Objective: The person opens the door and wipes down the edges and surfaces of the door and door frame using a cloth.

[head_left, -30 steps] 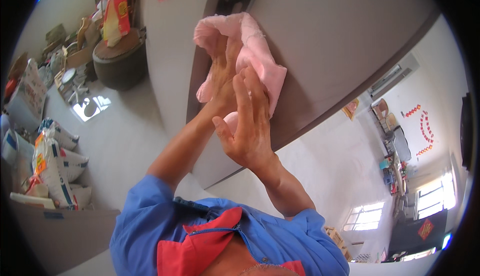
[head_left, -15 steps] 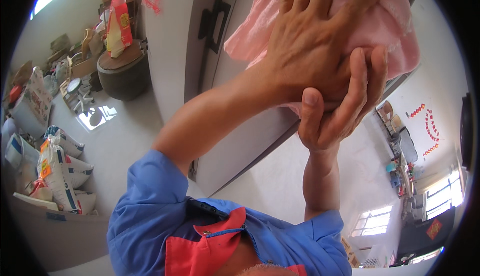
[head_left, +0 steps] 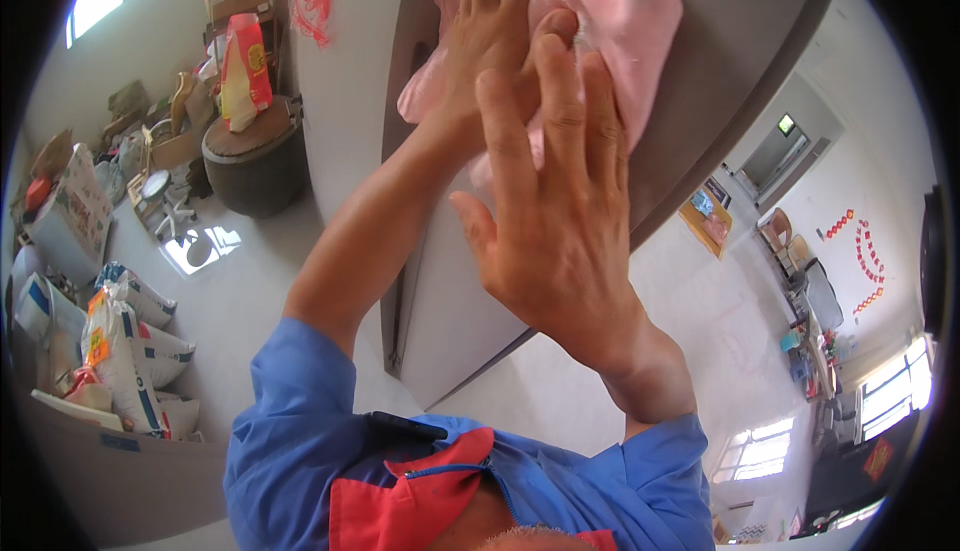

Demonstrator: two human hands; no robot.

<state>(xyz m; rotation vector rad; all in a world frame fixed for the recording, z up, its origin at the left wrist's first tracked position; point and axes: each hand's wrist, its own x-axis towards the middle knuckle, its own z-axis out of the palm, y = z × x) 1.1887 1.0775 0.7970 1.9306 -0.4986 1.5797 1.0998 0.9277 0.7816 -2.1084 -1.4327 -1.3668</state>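
Observation:
My left hand (head_left: 490, 56) presses a pink cloth (head_left: 640, 31) against a grey door (head_left: 740, 41), its fingers stretched upward and the thumb resting over a fold. My right hand (head_left: 560, 201) is raised in front of the cloth's lower part, palm toward the door and fingers apart. Its fingertips overlap the cloth beside the left thumb; whether they touch it I cannot tell. The door's handle is mostly hidden behind the cloth and my left hand.
At the left, a red and yellow bag (head_left: 246, 76) stands on a round lidded vat (head_left: 255, 166). Several white sacks (head_left: 130, 351) lean together lower down. Chairs (head_left: 785, 241) and a cluttered table (head_left: 815, 361) line the right wall.
My left hand and the cloth have moved left across the door, over the handle. The right hand has come off the left wrist and opened out, fingers pointing up.

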